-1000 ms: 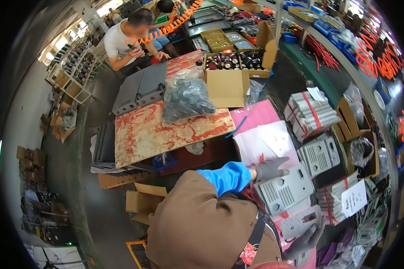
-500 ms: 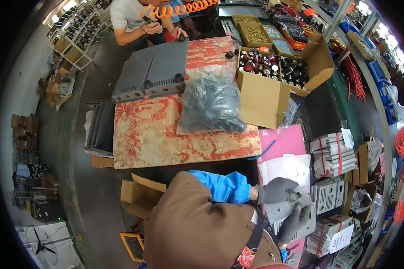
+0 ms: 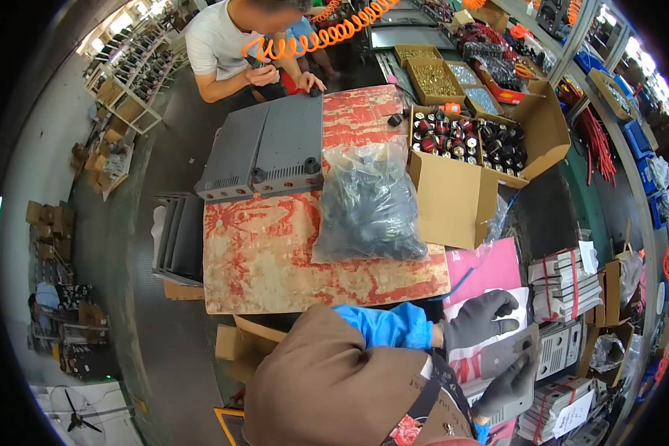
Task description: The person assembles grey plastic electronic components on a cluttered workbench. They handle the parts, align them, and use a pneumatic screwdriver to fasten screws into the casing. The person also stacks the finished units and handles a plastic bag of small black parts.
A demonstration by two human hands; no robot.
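At the lower right, my right hand [image 3: 507, 388], in a grey glove, pinches the edge of a flat grey sheet [image 3: 500, 357]. Just above that sheet is my left hand [image 3: 477, 323], gloved in grey too, its fingers curved and spread apart with nothing seen between them. White sheets [image 3: 522, 299] lie beneath the left hand, over a pink board [image 3: 490, 262]. Light grey slotted metal panels [image 3: 556, 349] are stacked right of my hands. Part of another panel shows below the grey sheet, mostly covered by the right hand.
A worn red table [image 3: 275, 260] carries two grey metal housings [image 3: 290, 141], a clear bag of dark parts [image 3: 372, 208] and an open carton [image 3: 453, 197] of red and black parts. Strapped panel bundles [image 3: 565, 286] stand right. Across the table a co-worker [image 3: 223, 48] touches a housing.
My left hand has come away from the sheet, its fingers spreading. The right hand still has hold of the sheet, which now shows grey and flat. The whole view has shifted slightly.
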